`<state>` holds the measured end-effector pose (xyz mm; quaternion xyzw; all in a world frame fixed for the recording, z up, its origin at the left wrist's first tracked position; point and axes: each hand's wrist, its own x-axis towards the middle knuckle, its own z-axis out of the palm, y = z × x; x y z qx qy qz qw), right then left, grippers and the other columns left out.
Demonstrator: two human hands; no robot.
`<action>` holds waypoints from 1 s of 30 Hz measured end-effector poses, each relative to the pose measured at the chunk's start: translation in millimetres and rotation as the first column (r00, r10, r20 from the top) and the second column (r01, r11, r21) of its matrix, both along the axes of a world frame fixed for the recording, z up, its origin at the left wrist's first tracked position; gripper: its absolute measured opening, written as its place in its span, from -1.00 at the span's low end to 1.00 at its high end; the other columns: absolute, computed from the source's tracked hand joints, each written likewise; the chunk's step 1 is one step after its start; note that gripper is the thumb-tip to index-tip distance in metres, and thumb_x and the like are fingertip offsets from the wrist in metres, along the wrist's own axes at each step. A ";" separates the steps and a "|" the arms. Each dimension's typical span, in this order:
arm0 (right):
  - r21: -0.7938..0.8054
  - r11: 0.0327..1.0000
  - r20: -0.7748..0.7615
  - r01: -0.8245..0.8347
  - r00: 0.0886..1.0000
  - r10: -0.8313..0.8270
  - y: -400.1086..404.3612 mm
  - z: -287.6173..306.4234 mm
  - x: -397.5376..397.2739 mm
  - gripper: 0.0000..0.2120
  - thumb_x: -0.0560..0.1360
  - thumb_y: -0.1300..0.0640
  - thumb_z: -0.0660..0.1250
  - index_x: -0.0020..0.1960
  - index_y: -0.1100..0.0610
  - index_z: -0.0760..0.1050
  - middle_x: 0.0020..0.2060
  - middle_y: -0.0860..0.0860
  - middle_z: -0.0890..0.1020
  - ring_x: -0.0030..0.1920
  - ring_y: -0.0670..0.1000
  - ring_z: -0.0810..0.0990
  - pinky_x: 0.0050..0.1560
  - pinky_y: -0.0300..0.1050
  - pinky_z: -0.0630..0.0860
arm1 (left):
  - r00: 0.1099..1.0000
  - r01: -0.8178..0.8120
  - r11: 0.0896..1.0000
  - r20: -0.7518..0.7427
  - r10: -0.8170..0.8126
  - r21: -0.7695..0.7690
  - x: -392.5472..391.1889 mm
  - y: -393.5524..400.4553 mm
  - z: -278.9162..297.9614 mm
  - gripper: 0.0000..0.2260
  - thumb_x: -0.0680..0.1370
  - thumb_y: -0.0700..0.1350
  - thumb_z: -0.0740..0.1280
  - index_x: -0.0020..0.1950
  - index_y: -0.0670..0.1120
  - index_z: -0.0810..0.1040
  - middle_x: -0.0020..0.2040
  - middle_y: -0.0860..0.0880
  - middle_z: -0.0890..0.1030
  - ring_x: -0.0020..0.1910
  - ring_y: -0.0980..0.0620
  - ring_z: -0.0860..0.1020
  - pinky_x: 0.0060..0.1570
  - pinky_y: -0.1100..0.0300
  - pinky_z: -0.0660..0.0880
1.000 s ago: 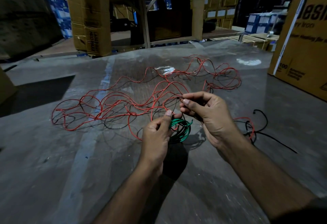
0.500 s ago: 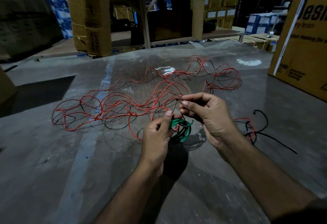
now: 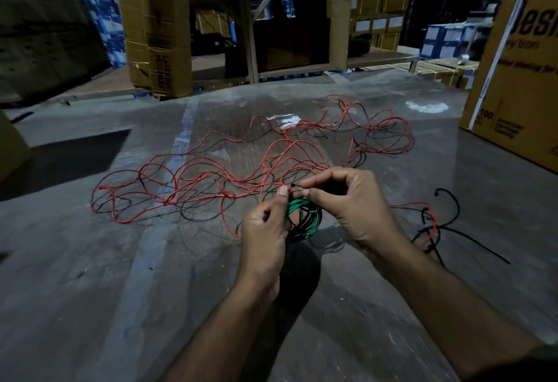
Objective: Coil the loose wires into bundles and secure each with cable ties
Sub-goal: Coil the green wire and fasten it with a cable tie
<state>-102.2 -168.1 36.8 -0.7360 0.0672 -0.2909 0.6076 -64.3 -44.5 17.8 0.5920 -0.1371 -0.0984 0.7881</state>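
Note:
A small coil of green and black wire (image 3: 305,220) hangs between my hands above the concrete floor (image 3: 120,276). My left hand (image 3: 265,230) grips the coil's left side, thumb up. My right hand (image 3: 350,200) pinches a thin black cable tie (image 3: 294,185) at the top of the coil, fingertips meeting my left thumb. Loose red wire (image 3: 211,182) mixed with black wire sprawls over the floor beyond my hands. A smaller red and black wire bunch (image 3: 428,227) with black cable ties lies to the right.
A large cardboard box (image 3: 519,79) stands at the right. Stacked cartons (image 3: 157,25) and a wooden shelf frame (image 3: 256,19) line the back. A dark box edge (image 3: 12,152) sits at far left.
My right hand has shifted slightly down and left, its fingertips closing in on my left thumb at the tie. The coil and the loose wires stay where they were.

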 end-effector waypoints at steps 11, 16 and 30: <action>-0.069 0.991 -0.070 -0.118 0.991 0.114 -5.5 0.9 -1.6 -0.90 0.45 0.34 0.46 -0.06 0.21 0.69 -0.14 0.03 0.74 -0.05 0.00 0.72 0.04 -0.11 0.64 | 0.998 0.012 1.000 0.055 -0.011 -0.003 8.7 -0.5 -7.9 -0.77 0.61 -0.02 0.30 0.04 -0.11 0.69 -0.15 -0.04 0.71 -0.17 0.06 0.62 -0.10 0.05 0.55; -0.024 0.998 -0.023 -0.054 0.998 0.054 -5.5 -0.1 -0.6 -0.89 0.44 0.23 0.50 -0.04 0.12 0.65 -0.27 -0.04 0.68 -0.20 -0.13 0.64 -0.15 -0.24 0.56 | 0.997 0.007 1.000 0.075 -0.009 0.018 9.3 -0.3 -6.5 -0.77 0.61 -0.04 0.31 0.04 -0.15 0.68 -0.21 -0.03 0.69 -0.21 0.10 0.62 -0.10 -0.03 0.60; 0.332 0.941 0.112 0.066 0.988 -0.109 -13.8 1.4 6.7 -0.92 0.62 0.20 0.27 -0.03 0.19 0.49 -0.22 0.01 0.65 -0.18 -0.03 0.63 -0.13 -0.13 0.63 | 0.999 0.045 0.998 0.016 -0.046 0.043 13.4 0.6 -13.5 -0.80 0.61 -0.13 0.31 0.00 -0.22 0.67 -0.52 0.15 0.52 -0.52 0.28 0.43 -0.49 0.47 0.32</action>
